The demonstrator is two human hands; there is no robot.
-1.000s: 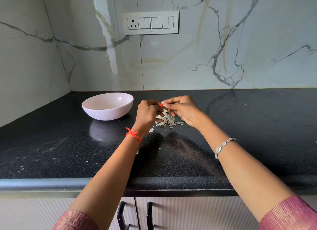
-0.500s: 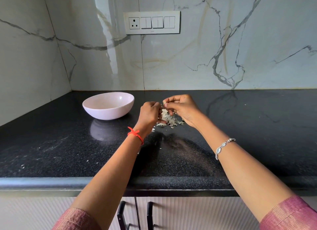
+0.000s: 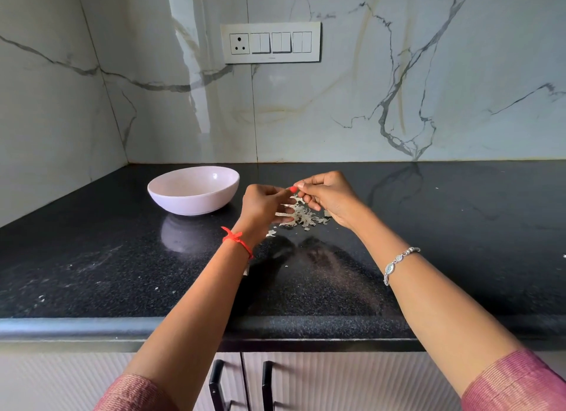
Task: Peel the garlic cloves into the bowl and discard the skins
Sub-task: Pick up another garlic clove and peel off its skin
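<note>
A pale pink bowl (image 3: 196,206) stands on the black counter, left of my hands; no cloves show inside it from here. My left hand (image 3: 263,203) and my right hand (image 3: 332,196) meet fingertip to fingertip just above a pile of papery garlic skins (image 3: 303,218). Both hands have curled fingers and pinch a small garlic clove between them, which the fingers almost wholly hide. A thin whitish strip of skin (image 3: 296,199) hangs below the right fingertips. A red-painted nail shows where the hands meet.
The black granite counter (image 3: 444,226) runs to a marble back wall and a left side wall that form a corner behind the bowl. A few skin flakes (image 3: 271,233) lie near my left wrist. The rounded front edge (image 3: 76,328) sits above cabinet doors with black handles.
Both hands have stayed over the skin pile, working the clove with small finger movements. The red nail, hidden half a second ago, shows again.
</note>
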